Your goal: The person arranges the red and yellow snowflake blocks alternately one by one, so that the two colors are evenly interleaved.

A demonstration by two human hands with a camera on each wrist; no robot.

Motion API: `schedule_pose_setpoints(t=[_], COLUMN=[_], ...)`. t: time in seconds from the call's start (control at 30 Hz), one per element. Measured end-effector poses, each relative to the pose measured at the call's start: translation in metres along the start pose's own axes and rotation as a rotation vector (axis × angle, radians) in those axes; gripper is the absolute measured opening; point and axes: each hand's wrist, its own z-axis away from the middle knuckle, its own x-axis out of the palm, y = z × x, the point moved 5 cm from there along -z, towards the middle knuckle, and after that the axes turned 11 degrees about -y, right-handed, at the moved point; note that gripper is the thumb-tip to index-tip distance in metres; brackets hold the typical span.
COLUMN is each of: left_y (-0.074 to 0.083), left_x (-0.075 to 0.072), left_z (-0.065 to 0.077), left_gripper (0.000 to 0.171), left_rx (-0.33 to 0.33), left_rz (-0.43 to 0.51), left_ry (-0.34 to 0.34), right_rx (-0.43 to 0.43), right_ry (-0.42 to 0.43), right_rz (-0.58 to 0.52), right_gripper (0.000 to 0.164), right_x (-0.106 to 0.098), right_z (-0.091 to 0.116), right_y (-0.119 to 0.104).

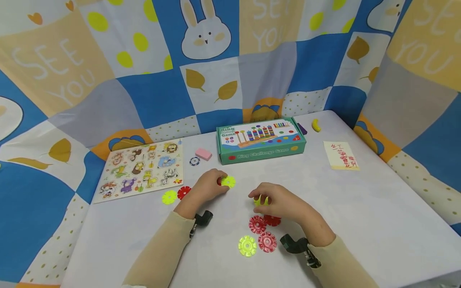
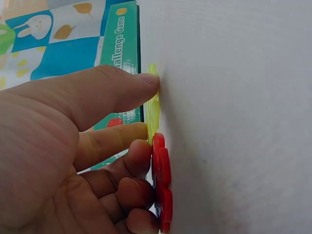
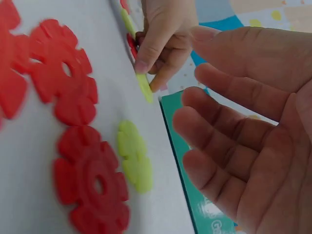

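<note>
In the head view my left hand (image 1: 208,187) pinches a yellow-green notched plastic disc (image 1: 228,182) by its edges, between thumb and index finger. Beside it in the left wrist view stands a red disc (image 2: 164,187), with the other fingertips right at its face. My right hand (image 1: 282,202) hovers with loosely bent fingers over another yellow-green disc (image 3: 135,157), which the right wrist view shows flat on the table, apart from the fingers. Close below that hand lie red discs (image 1: 267,242), several in a cluster, and a yellow-green disc (image 1: 247,246).
Left of my left hand lie a yellow-green disc (image 1: 169,197) and a red disc (image 1: 184,192). An animal puzzle board (image 1: 120,190), a pink block (image 1: 203,154), a blue-white chip (image 1: 194,161) and a green game box (image 1: 263,154) sit behind. A toy banana (image 1: 315,125) and a paper note (image 1: 335,152) lie right.
</note>
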Motion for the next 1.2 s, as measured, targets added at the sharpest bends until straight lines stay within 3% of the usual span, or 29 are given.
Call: schedule_pose_setpoints(t=[0.13,0.3,0.43,0.53,0.7,1.2], left_y=[0.0,0.0,0.0,0.0,-0.003,-0.002], left_x=[0.0,0.001,0.002,0.003,0.003,0.004], left_z=[0.0,0.0,-0.001,-0.001,-0.002,-0.001], left_gripper=[0.048,0.047,0.047,0.047,0.048,0.046], left_rx=[0.006,0.009,0.01,0.018,0.007,-0.006], left_rz=[0.005,0.011,0.002,-0.01,-0.012,-0.006], left_ry=[0.002,0.004,0.003,0.011,0.014,0.015], right_rx=[-0.001,0.025,0.132,0.243,0.356,0.391], right_ry=[0.033,0.13,0.255,0.302,0.287,0.243], right_rz=[-0.016,0.046,0.114,0.135,0.102,0.093], right_gripper=[0.033,0.033,0.038,0.041,0.043,0.047], right_x=[0.009,0.018,0.02,0.021,0.024,0.025], right_z=[0.014,0.033,0.046,0.05,0.047,0.038], right_y=[0.005,0.017,0.029,0.038,0.047,0.044])
